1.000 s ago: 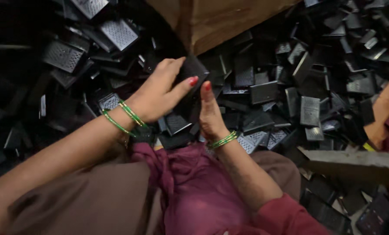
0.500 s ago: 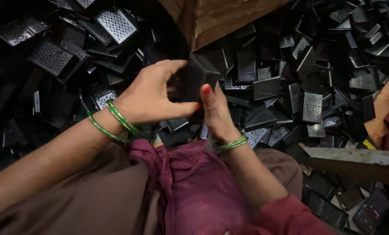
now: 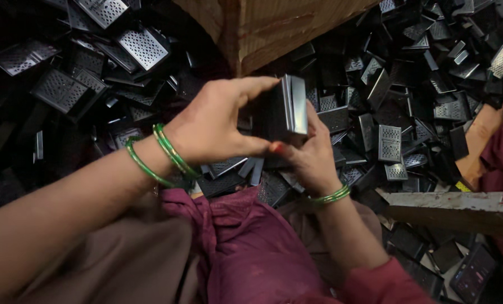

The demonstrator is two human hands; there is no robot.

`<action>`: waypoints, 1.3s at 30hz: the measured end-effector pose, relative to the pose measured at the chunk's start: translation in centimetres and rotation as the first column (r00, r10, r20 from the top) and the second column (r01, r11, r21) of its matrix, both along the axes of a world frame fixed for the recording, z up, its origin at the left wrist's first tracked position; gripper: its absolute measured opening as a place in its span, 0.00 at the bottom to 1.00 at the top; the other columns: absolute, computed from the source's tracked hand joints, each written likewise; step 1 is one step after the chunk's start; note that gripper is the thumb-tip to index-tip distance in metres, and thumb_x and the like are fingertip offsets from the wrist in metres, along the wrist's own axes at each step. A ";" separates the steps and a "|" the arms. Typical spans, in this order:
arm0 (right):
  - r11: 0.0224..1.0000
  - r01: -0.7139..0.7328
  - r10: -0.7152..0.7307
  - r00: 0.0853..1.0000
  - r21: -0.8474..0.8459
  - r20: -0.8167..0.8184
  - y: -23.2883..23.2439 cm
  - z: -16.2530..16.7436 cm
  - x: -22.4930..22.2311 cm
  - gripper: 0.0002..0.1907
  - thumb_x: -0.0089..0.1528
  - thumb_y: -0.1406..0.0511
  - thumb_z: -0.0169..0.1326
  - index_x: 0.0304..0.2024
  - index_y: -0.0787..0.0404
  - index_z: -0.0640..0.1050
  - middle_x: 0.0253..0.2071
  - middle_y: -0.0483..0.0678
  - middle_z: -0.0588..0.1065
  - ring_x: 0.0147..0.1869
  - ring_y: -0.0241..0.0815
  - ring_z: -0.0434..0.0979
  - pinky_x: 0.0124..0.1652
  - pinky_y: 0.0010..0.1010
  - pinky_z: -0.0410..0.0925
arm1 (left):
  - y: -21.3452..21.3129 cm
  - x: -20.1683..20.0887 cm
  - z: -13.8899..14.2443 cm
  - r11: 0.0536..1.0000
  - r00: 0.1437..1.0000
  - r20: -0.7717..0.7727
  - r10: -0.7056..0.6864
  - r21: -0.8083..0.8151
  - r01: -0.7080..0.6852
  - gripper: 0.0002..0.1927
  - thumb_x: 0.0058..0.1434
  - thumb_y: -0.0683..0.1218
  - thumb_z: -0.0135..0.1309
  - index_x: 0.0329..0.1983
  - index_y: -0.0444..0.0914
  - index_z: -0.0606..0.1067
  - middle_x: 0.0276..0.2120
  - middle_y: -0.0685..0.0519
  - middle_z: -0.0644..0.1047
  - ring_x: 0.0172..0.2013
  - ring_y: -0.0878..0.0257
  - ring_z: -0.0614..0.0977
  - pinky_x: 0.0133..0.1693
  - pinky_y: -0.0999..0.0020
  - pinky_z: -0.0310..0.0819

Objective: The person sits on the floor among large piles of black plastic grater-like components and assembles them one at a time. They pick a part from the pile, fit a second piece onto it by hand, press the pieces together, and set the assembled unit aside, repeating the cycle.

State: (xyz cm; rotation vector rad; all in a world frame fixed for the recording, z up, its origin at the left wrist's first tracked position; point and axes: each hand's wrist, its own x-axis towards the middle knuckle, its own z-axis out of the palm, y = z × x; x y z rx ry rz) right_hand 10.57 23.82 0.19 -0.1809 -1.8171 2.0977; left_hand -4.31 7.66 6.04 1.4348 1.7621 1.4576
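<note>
Centrally, left hand (image 3: 218, 126) and right hand (image 3: 310, 157) gripping stacked plates (image 3: 288, 107), pile (image 3: 398, 135) crowding around

You're in a small parts workshop, floor-level sorting spot. Evidence: a heap of identical dark perforated metal plates (image 3: 386, 143) covers the ground from 9 o'clock round to 3 o'clock, loose, overlapping, no bins. A wooden crate (image 3: 274, 28) sits at 12 o'clock with its corner toward you. A rough, paint-stained wooden beam (image 3: 459, 207) lies at 4 o'clock. Dim light, bulk stock, no benches in view.
</note>
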 end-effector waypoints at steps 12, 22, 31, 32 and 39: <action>0.984 0.002 0.023 0.990 0.181 -0.140 -0.2 -2.1 0.1 0.55 0.47 0.54 0.77 0.71 0.68 0.68 0.70 0.46 0.66 0.71 0.39 0.68 0.73 0.34 0.63 | -1.1 1.4 1.0 0.972 0.986 -0.155 0.057 -0.219 -0.091 0.41 0.41 0.50 0.73 0.59 0.32 0.71 0.40 0.45 0.83 0.42 0.59 0.87 0.46 0.67 0.80; 0.970 -0.032 0.048 0.997 0.242 -0.058 -0.3 -2.7 0.6 0.56 0.46 0.51 0.77 0.71 0.65 0.68 0.63 0.47 0.67 0.69 0.38 0.69 0.70 0.32 0.64 | -1.6 1.4 1.1 0.959 0.964 -0.267 0.013 -0.270 -0.088 0.42 0.44 0.53 0.73 0.59 0.32 0.70 0.39 0.40 0.82 0.42 0.48 0.85 0.44 0.60 0.79; 0.900 -0.024 0.065 0.995 -0.436 0.080 -0.1 -4.8 -0.6 0.29 0.70 0.53 0.59 0.59 0.72 0.74 0.49 0.52 0.79 0.42 0.37 0.78 0.33 0.21 0.66 | -1.0 1.2 -1.7 0.906 0.842 -0.387 0.376 -0.039 -0.422 0.28 0.61 0.57 0.64 0.52 0.32 0.72 0.39 0.39 0.80 0.41 0.43 0.82 0.42 0.54 0.76; 0.898 -0.037 0.074 0.995 -0.439 0.068 -0.4 -4.9 -0.7 0.30 0.68 0.53 0.59 0.60 0.70 0.72 0.49 0.49 0.79 0.44 0.36 0.78 0.38 0.22 0.69 | -0.9 1.1 -2.0 0.885 0.846 -0.343 0.409 -0.076 -0.459 0.22 0.65 0.55 0.61 0.51 0.34 0.73 0.38 0.40 0.80 0.40 0.44 0.83 0.40 0.54 0.77; 0.975 -0.029 0.057 0.991 -0.221 0.119 -3.7 -4.1 -1.0 0.31 0.66 0.59 0.60 0.67 0.64 0.67 0.41 0.35 0.74 0.36 0.18 0.66 0.39 0.14 0.69 | -0.4 0.4 -2.6 0.791 0.780 -0.344 0.523 -0.146 -0.594 0.22 0.71 0.60 0.53 0.41 0.36 0.72 0.26 0.44 0.78 0.31 0.44 0.82 0.32 0.53 0.73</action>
